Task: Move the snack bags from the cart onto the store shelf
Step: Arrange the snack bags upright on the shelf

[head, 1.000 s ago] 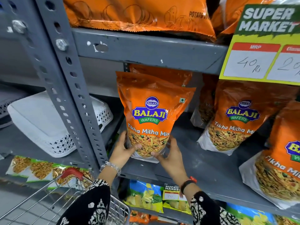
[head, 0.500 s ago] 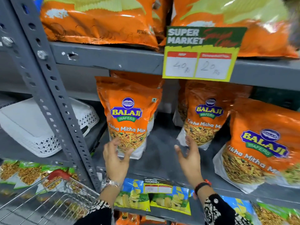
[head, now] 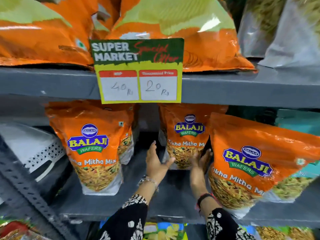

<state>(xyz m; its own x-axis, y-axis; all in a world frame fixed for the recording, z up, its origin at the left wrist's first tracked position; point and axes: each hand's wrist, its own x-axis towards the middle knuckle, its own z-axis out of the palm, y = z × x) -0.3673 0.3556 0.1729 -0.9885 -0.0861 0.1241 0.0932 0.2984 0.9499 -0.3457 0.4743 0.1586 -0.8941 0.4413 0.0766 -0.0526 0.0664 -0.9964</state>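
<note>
Three orange Balaji "Tikha Mitha Mix" snack bags stand on the grey shelf (head: 107,207): a left bag (head: 93,149), a middle bag (head: 187,135) set further back, and a right bag (head: 251,163) leaning forward. My left hand (head: 156,163) cups the middle bag's lower left corner, thumb across its front. My right hand (head: 201,160), blurred, cups its lower right corner, fingers slipped between the middle and right bags. The bag's base rests on the shelf.
A "Super Market" price card (head: 138,71) hangs from the upper shelf's edge (head: 242,87), which carries large orange bags (head: 199,32). A white perforated basket (head: 34,151) lies beyond the slotted upright (head: 29,191). The cart's red handle (head: 13,227) shows at bottom left. Yellow-green packets (head: 164,231) sit below.
Both hands let go of the left bag, which stays standing, and moved right to clasp the middle bag. The view swung right and up.
</note>
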